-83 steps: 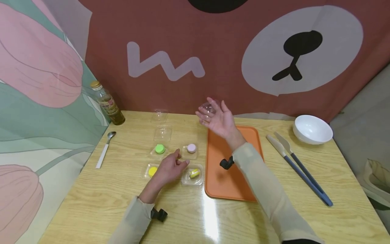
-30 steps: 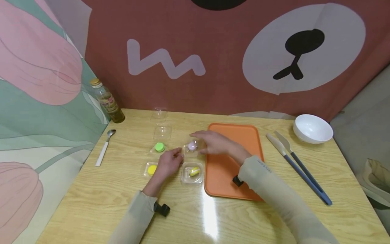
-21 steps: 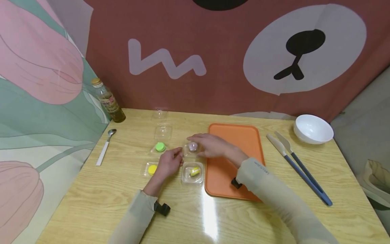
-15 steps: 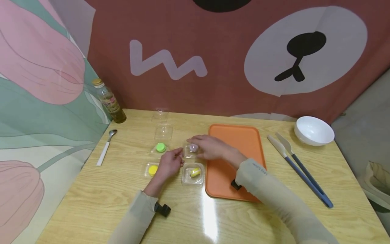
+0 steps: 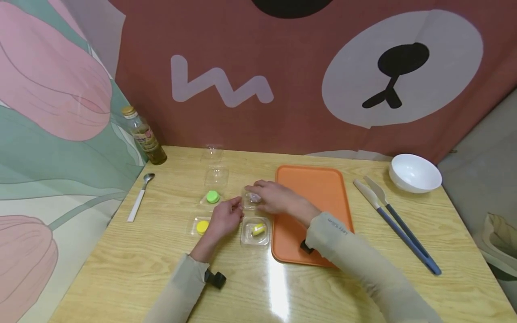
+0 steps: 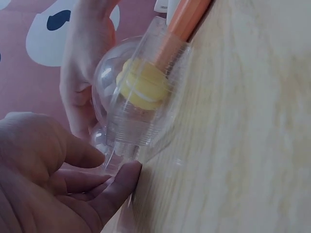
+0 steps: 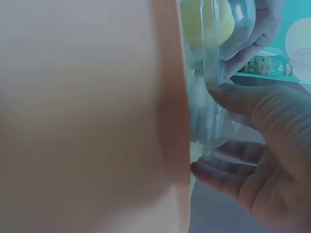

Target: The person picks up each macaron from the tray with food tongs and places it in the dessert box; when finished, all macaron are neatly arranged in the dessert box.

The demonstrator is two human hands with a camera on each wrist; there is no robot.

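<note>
In the head view, a small clear plastic box (image 5: 249, 207) sits left of the orange tray with a lavender macaron (image 5: 254, 198) inside, under a clear domed lid. My right hand (image 5: 276, 197) spans this box from the right, thumb at the near edge and fingers at the far edge. My left hand (image 5: 226, 217) pinches its near left edge between thumb and fingertip. Closer to me stands another lidded box (image 5: 244, 241) holding a yellow macaron (image 6: 144, 84). To the left, a green macaron (image 5: 212, 196) and a second yellow macaron (image 5: 202, 227) rest in clear bases.
Two clear domed lids (image 5: 216, 177) lie behind the green macaron. An orange tray (image 5: 311, 179) is under my right forearm. A spoon (image 5: 139, 197) and an oil bottle (image 5: 147, 142) are at left. Blue-handled tongs (image 5: 408, 235) and a white bowl (image 5: 415, 172) are at right.
My right hand came down from the back, bringing a clear lid over the lavender macaron, and now covers more of that box. My left hand shifted slightly to the box's edge.
</note>
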